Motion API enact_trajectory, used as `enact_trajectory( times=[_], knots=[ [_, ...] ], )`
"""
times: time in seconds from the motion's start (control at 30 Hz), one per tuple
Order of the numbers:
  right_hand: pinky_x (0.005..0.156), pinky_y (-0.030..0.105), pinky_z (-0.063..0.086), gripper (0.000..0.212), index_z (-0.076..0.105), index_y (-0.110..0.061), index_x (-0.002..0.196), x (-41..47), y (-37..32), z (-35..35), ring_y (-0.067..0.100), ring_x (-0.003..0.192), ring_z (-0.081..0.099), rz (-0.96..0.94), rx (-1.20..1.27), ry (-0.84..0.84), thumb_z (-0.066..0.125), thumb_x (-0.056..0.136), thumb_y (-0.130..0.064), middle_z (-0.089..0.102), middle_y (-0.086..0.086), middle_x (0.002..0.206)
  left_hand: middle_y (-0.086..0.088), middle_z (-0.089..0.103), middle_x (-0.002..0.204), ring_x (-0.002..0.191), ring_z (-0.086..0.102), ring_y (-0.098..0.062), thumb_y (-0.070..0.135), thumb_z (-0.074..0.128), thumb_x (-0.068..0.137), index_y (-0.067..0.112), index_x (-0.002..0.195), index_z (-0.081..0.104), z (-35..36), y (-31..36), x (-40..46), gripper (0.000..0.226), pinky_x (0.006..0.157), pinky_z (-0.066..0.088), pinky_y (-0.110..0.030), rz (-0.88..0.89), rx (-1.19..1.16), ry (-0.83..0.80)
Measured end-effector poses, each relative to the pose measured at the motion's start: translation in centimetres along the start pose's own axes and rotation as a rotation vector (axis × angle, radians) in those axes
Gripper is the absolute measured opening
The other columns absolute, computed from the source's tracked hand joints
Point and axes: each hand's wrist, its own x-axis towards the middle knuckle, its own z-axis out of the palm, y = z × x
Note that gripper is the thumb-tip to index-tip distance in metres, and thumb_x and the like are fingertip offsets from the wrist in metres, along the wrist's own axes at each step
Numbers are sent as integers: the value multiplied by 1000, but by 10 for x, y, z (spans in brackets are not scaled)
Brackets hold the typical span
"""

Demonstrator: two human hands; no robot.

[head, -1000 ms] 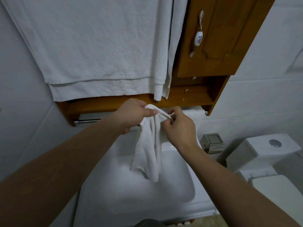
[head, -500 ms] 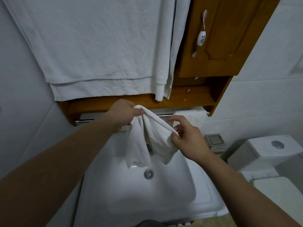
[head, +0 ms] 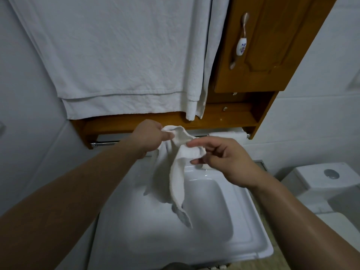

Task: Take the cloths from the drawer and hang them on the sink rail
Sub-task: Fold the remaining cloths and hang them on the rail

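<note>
A small white cloth (head: 176, 176) hangs over the white sink (head: 210, 221), just in front of the metal rail (head: 106, 143) under the wooden shelf. My left hand (head: 151, 136) pinches the cloth's top corner close to the rail. My right hand (head: 224, 162) holds a fold of the same cloth between thumb and fingers, a little lower and to the right. The cloth's long tail droops into the basin. Another white cloth (head: 227, 134) is draped over the rail's right end. No drawer is in view.
A big white towel (head: 120, 55) hangs on the wall above the shelf. A wooden cabinet door (head: 272, 41) with a ceramic handle (head: 241, 48) is at the upper right. A white toilet cistern (head: 319, 180) stands at the right, close beside the sink.
My right hand has let the spread cloth gather and taken a new hold on a fold nearer my left hand. The cloth now hangs in one long bunched strip.
</note>
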Motion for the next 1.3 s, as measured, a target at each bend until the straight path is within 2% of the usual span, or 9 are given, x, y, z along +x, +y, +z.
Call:
enact_trajectory(
  times=[0.13,0.23,0.33,0.63,0.8,0.87,1.0,1.13,1.3],
  knots=[
    [79,26,60,19,75,-12,100,9,-11,-10,16,88,73,-38,-70,285,62,92,0,77,-2,94,-3,69,90,83,63,-18,30,81,78,12,98,72,3,-1,-6,28,62,47,-27,27,-13,-68],
    [71,9,50,20,75,-26,96,13,-13,-18,0,83,68,-38,-301,372,65,92,-10,74,-13,86,-6,56,136,120,54,-23,35,80,79,18,138,53,2,-3,-6,67,93,50,-37,36,-3,-16],
    [69,5,41,12,73,-37,91,19,-9,-17,-6,88,55,-20,-583,345,71,88,-26,61,-18,95,-3,42,151,133,44,-23,39,74,84,24,149,37,0,1,-13,76,108,40,-39,116,66,-32],
    [83,6,44,10,79,-18,94,26,-12,-13,-4,109,60,18,-311,21,71,88,-20,64,-11,122,-3,70,101,95,65,-14,41,50,99,35,151,25,12,34,-48,58,89,51,-32,459,161,-132],
    [88,43,55,18,78,-9,99,27,-9,-10,26,98,69,44,-262,-72,72,87,-21,75,7,101,-20,60,122,116,56,-30,41,44,100,32,153,24,12,43,-52,58,85,40,-23,564,165,-177],
    [86,48,53,16,78,-14,95,28,-7,-10,31,91,68,19,-301,-5,71,87,-26,75,9,93,-9,61,131,120,56,-20,45,44,98,31,152,27,10,44,-51,58,90,39,-21,570,185,-159],
    [74,25,55,15,78,-16,96,24,-12,-18,16,84,70,-14,-263,69,67,89,-22,76,1,90,7,68,73,66,62,-2,49,62,88,30,141,46,5,40,-45,58,64,45,-19,448,78,-135],
    [68,13,52,11,78,-19,92,23,-12,-23,5,80,68,-46,-208,204,67,89,-20,75,-8,86,13,69,76,74,61,-5,36,68,89,22,108,74,4,32,-34,24,81,55,-33,368,-229,-106],
    [72,15,53,12,77,-26,90,23,-5,-24,6,86,67,-65,-248,270,67,89,-19,74,-11,90,-1,74,87,92,64,-21,20,68,88,19,85,77,9,23,-33,9,93,53,-43,236,-439,-186]
  ],
)
